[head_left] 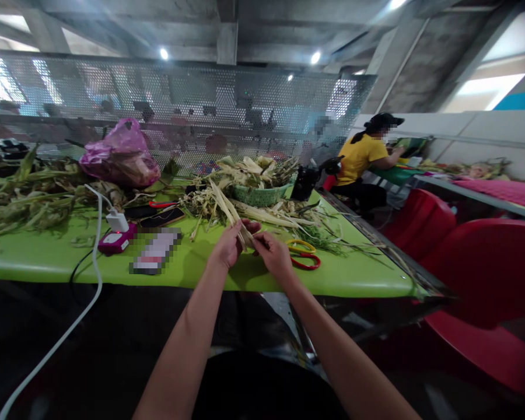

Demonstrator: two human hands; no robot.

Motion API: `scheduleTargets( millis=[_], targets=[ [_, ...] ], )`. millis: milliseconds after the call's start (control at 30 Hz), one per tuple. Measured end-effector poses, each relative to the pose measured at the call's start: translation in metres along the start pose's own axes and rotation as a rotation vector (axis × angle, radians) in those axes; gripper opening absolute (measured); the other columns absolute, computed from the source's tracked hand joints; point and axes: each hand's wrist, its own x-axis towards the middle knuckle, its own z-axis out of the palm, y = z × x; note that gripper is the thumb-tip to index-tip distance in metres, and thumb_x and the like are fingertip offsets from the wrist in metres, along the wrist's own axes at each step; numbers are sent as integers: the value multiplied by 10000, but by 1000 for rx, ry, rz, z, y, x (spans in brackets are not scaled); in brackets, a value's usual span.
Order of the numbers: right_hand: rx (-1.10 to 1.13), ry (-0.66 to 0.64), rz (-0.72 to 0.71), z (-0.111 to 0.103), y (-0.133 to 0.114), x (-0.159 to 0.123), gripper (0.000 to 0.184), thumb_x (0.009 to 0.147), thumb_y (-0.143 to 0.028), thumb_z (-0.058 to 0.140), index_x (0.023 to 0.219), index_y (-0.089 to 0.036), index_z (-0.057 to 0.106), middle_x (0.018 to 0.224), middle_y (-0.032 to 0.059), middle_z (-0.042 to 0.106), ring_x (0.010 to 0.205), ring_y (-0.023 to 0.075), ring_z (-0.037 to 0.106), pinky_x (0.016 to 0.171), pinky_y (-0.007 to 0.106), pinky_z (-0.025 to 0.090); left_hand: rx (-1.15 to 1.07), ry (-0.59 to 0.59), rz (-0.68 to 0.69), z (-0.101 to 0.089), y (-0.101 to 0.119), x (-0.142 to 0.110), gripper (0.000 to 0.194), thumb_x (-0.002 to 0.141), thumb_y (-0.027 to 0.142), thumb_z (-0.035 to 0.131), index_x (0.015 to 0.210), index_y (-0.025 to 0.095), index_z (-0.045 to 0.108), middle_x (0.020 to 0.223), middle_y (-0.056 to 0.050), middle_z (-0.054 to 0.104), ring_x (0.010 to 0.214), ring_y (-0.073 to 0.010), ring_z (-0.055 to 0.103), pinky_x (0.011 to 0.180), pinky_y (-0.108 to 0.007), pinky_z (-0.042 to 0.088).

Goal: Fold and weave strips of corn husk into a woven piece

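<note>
My left hand point(231, 245) is closed around the lower part of a bundle of pale dried husk strips point(226, 205), which slants up and away to the left above the table. Fingers of my right hand point(272, 251) pinch the bundle's near end, right beside the left hand. Just right of that hand lie scissors with yellow and red handle loops point(307, 261); their blades are hidden. Beyond the hands, more husks and stalks point(284, 217) spread in front of a green basket point(262, 195) heaped with dried husks.
The green table point(192, 265) holds a phone point(156, 252), a magenta power socket point(117, 238) with a white cable point(98, 262), a pink plastic bag point(121, 154) and piled husks point(30, 195) at left. Red chairs point(485, 274) stand right; a person in yellow point(362, 157) sits beyond.
</note>
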Motion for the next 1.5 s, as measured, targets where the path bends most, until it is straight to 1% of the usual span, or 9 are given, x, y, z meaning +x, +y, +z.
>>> scheduleTargets(
  millis=[200,400,600,767,933,1000,1167,1333,1500],
  targets=[
    [-88,-51,-45,-3,-9,0,137,841,-284,533,809,-200,637,762,26,657,699,186,588,685,278,420,1,22,12,2,3,-1,159,824,316,589,821,169,527,874,-91,706,908,-202,672,745,-317,526],
    [-175,-113,-24,-2,-12,-1,211,826,-395,575,833,-188,616,747,27,631,673,172,541,629,258,363,82,60,15,6,1,-4,236,776,380,643,830,184,523,847,-57,709,881,-190,673,716,-294,524],
    [-201,-96,61,3,-9,0,148,818,-275,547,702,-184,546,725,54,607,669,179,504,624,272,313,187,0,-5,12,-5,-6,283,764,406,649,856,140,624,897,-96,717,904,-200,659,741,-274,497],
    [-65,-96,127,-1,-3,3,136,830,-254,504,722,-185,549,708,40,599,656,175,505,631,281,333,279,-102,-29,13,-6,-9,397,778,496,604,973,151,638,967,-102,712,829,-176,652,643,-241,473],
    [196,-197,185,-2,3,4,262,845,-407,517,728,-180,573,640,2,563,607,143,503,579,255,370,210,-152,-22,14,2,-13,448,779,460,621,1115,163,604,1001,-99,699,627,-128,620,450,-208,425],
    [303,-235,210,-2,3,3,310,834,-469,523,750,-176,582,637,-4,552,586,128,491,547,242,366,168,-155,-13,14,6,-15,440,778,417,640,1133,160,601,999,-98,699,691,-144,643,476,-207,453],
    [507,-287,276,-5,2,3,341,803,-511,559,816,-172,588,618,-20,520,508,92,435,456,209,304,62,-155,41,12,10,-16,396,777,318,666,1130,147,613,970,-93,706,915,-186,660,764,-267,524],
    [625,-332,312,-8,-1,-1,331,797,-486,575,728,-164,547,607,-15,510,479,73,410,428,193,291,-9,-159,67,11,12,-13,360,780,304,664,1108,161,625,945,-72,708,851,-180,670,820,-321,522],
    [659,-376,332,-9,-6,-7,337,799,-477,567,690,-159,534,602,-10,515,479,74,401,439,200,293,-32,-133,94,15,18,-11,332,770,295,674,1061,139,639,773,-24,662,695,-123,634,775,-295,520]
  ],
)
